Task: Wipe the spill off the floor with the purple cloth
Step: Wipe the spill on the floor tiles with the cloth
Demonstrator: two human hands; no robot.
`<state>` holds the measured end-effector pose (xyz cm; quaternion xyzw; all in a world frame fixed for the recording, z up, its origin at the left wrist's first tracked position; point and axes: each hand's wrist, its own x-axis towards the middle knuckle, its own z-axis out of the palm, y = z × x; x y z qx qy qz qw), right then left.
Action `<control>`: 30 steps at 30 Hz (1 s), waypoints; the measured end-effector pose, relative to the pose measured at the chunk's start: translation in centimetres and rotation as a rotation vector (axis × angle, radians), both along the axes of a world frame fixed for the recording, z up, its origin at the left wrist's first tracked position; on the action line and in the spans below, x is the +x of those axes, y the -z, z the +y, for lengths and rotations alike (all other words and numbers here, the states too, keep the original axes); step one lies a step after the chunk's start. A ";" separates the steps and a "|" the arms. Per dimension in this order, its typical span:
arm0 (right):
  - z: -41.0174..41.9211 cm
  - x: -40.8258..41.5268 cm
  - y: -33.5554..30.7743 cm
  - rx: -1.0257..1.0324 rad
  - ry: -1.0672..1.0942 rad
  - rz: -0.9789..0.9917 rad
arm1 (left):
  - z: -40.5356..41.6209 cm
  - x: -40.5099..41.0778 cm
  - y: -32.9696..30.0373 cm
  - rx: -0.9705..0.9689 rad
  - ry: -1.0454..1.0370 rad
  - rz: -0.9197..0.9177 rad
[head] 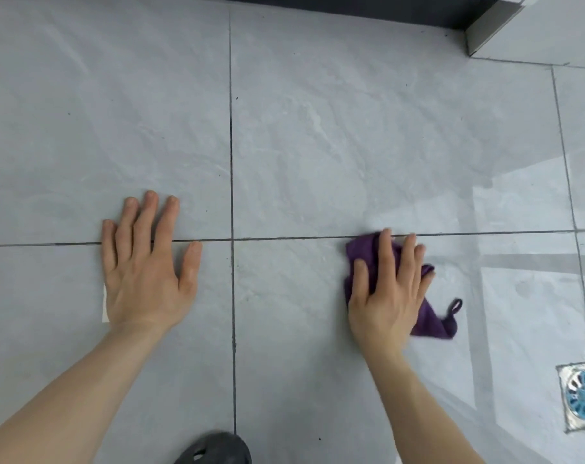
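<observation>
Nearest me, a dark shoe tip [215, 450] pokes in below the tile joint cross [232, 240], my landmark. Left of the cross, my left hand [143, 272] lies flat and released on the grey floor [317, 145], gripping nothing. Right of it, my right hand [389, 293] presses open-palmed on the bunched purple cloth [431, 323], pinning rather than clenching it. I can't make out the spill. The wet-looking sheen could let my bracing palm slide, or the cloth's loop drag a smear. One cloth, two hands, one floor drain [584, 393] far right

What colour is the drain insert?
Blue, in a silver frame; drain shows in the head view.
</observation>
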<state>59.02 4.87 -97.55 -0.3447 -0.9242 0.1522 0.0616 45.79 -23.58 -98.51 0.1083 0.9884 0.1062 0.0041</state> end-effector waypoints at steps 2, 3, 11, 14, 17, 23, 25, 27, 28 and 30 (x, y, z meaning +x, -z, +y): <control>1.0 -4.1 -0.1 0.022 0.061 0.013 | 0.3 -0.1 -0.1 -0.003 -0.004 0.008; 1.1 -6.0 -0.2 0.031 0.070 0.019 | 0.4 -0.1 -0.1 -0.005 -0.004 0.011; -9.9 -10.3 0.0 0.008 -0.399 0.055 | 0.3 0.1 -0.2 0.001 0.009 -0.002; -11.6 -5.7 0.1 -0.051 -0.543 0.035 | 0.3 0.1 -0.3 0.007 0.001 -0.002; -11.6 0.4 -0.4 -0.073 -0.629 -0.016 | 0.3 0.2 -0.4 0.004 0.008 -0.016; -11.0 3.5 -0.4 -0.114 -0.674 -0.012 | 0.5 0.3 -0.6 0.015 0.006 -0.037; -10.6 3.3 -0.4 -0.140 -0.710 0.004 | 0.4 0.2 -0.9 0.026 0.012 -0.043; -9.6 4.0 -0.7 -0.161 -0.730 0.018 | 0.7 0.5 -1.4 0.028 0.023 -0.038; -8.8 4.4 -1.1 -0.179 -0.715 0.022 | 1.1 0.9 -1.7 0.031 0.031 -0.034; -6.9 5.3 -1.8 -0.180 -0.629 0.015 | 2.3 1.9 -2.4 0.056 0.073 -0.039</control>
